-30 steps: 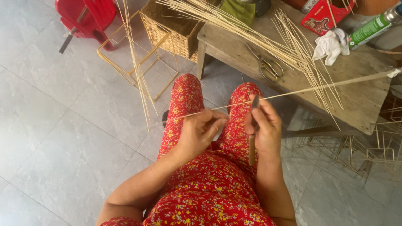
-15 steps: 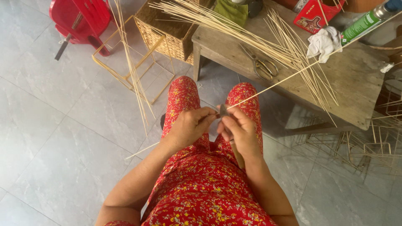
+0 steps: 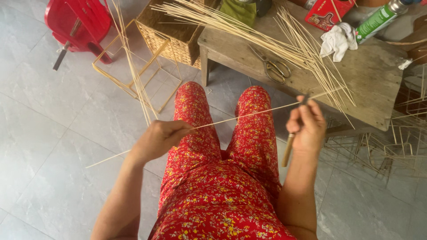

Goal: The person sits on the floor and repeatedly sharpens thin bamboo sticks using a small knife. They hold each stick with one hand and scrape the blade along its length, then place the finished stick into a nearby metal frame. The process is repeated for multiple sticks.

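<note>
A grey tiled floor (image 3: pixel 53 133) fills the left of the view, and a low, weathered wooden bench (image 3: pixel 369 80) stands ahead of the seated person's knees, close enough that everything on it is within reach; a loose bundle of thin bamboo sticks (image 3: pixel 284 44) lies fanned across its top, with a pair of scissors (image 3: pixel 273 67) beside them, a crumpled white cloth (image 3: pixel 336 41), a green spray can (image 3: pixel 376 20) and a red box (image 3: pixel 329 12) towards the far edge; a woven basket (image 3: pixel 171 38) sits at the bench's left end, a red plastic stool (image 3: pixel 80 20) further left, and an open stick frame (image 3: pixel 133 71) rests on the tiles with more frames (image 3: pixel 391 146) stacked to the right; over the lap in red flowered trousers (image 3: pixel 222 178), a single bamboo stick (image 3: pixel 240 116) is stretched almost level across both thighs, seemingly so that a tool can bear along it; the left hand (image 3: pixel 158 141) is closed round the stick, pinching it near its left part with the tail poking out towards the floor; the right hand (image 3: pixel 307 126) is clenched on a small wooden-handled knife (image 3: pixel 288 151), handle pointing down, its upper end meeting the stick at the fingers, though the blade itself is too small to make out.
</note>
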